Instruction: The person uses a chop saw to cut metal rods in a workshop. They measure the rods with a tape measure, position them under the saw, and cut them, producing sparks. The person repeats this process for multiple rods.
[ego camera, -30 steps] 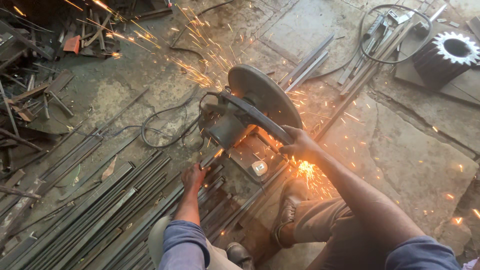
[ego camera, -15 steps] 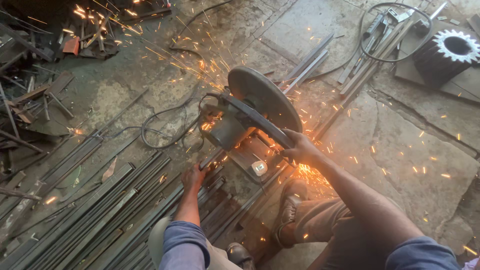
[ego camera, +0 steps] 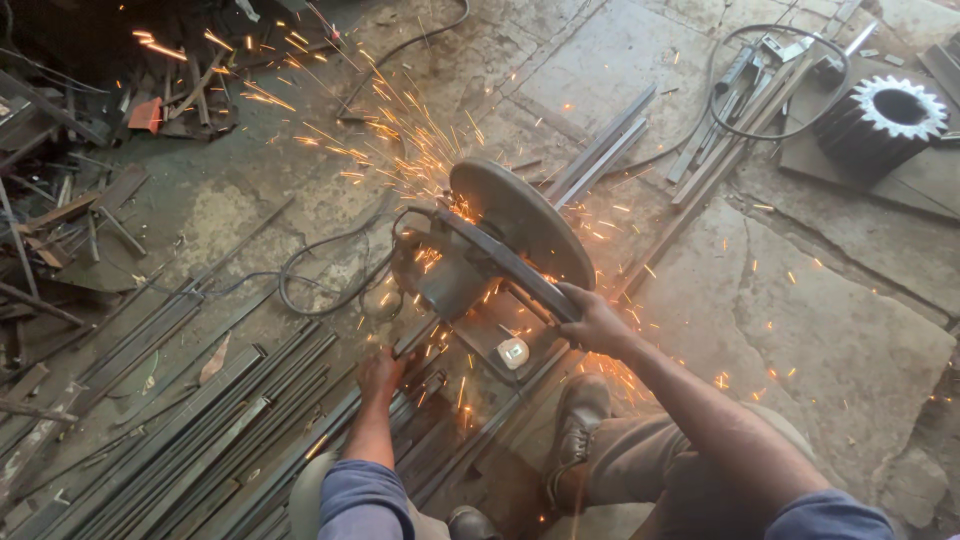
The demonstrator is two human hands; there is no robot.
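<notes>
Sparks (ego camera: 400, 130) spray from my chop saw (ego camera: 500, 250) on the floor. My right hand (ego camera: 592, 320) has its grip clenched round the saw handle (ego camera: 515, 272). My left hand (ego camera: 382, 372) presses down, grip closed over the steel bars (ego camera: 250, 430) feeding under the blade. A gear (ego camera: 885, 118) lies well apart.

Your cutting disc is hidden under the chop saw's guard (ego camera: 525, 222), sparks blur the cut point, and the bottom edge crops your right arm (ego camera: 720, 440).
</notes>
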